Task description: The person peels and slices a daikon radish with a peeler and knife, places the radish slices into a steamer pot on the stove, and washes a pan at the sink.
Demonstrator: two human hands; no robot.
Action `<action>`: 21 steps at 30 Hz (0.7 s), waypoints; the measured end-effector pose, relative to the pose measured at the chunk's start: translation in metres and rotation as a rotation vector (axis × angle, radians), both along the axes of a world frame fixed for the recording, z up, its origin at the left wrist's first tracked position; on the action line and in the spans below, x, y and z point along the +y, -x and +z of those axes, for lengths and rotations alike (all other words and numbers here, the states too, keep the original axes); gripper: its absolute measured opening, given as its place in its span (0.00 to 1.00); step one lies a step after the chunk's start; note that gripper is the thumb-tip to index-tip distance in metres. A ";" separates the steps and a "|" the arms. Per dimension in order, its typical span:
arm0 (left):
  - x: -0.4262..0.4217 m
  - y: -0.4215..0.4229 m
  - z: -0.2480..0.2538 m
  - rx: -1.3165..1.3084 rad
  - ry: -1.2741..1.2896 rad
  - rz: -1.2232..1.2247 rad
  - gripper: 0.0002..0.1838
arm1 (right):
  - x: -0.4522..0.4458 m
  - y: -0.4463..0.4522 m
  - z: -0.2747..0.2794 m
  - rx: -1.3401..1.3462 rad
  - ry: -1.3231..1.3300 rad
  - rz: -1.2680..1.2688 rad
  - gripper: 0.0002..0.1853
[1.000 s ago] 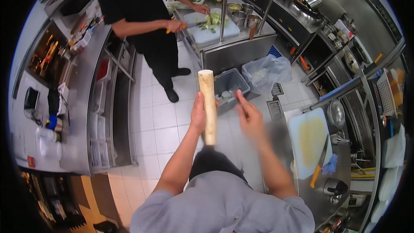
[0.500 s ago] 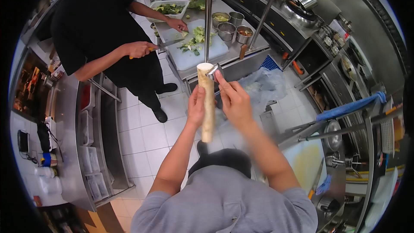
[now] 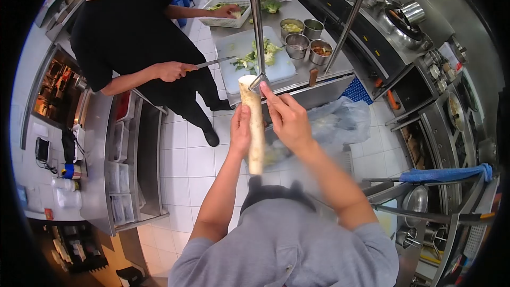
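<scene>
Two bare hands are at work on one long, pale root vegetable (image 3: 256, 143), held in front of the person's torso above the tiled floor (image 3: 194, 165). The left hand (image 3: 241, 132) is clasped around its middle from the left side, thumb laid along the surface. The root is slightly tilted, its pale cut end pointing away from the person and its other end toward the waist. The right hand (image 3: 290, 119) grips a metal peeler (image 3: 257, 81), index finger extended to the tool; the peeler's head lies against the root just below the cut end. The peeler's handle is mostly hidden by the fingers. Beyond the root stands a steel worktable (image 3: 276, 18) bearing a white cutting board (image 3: 228, 77) with chopped leafy greens (image 3: 263, 56). Four steel pots (image 3: 297, 52) are grouped beside the board; at least two hold food pieces. A co-worker in a black top (image 3: 127, 26) grasps a knife (image 3: 215, 63) in one hand (image 3: 172, 71); the other hand (image 3: 228, 10) is at a white plastic basket (image 3: 226, 23) containing greens. A clear plastic bag (image 3: 342, 122) sits low beside the worktable. A blue cloth (image 3: 446, 174) hangs over a rail at right.
</scene>
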State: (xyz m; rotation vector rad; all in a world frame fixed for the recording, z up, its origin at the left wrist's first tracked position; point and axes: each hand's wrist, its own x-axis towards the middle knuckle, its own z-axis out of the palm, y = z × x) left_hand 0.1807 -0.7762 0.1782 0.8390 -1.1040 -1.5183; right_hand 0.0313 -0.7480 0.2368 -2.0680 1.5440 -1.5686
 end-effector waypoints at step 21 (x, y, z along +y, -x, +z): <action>-0.026 0.004 0.011 -0.233 0.044 0.122 0.28 | -0.034 -0.002 -0.018 -0.051 -0.071 0.024 0.34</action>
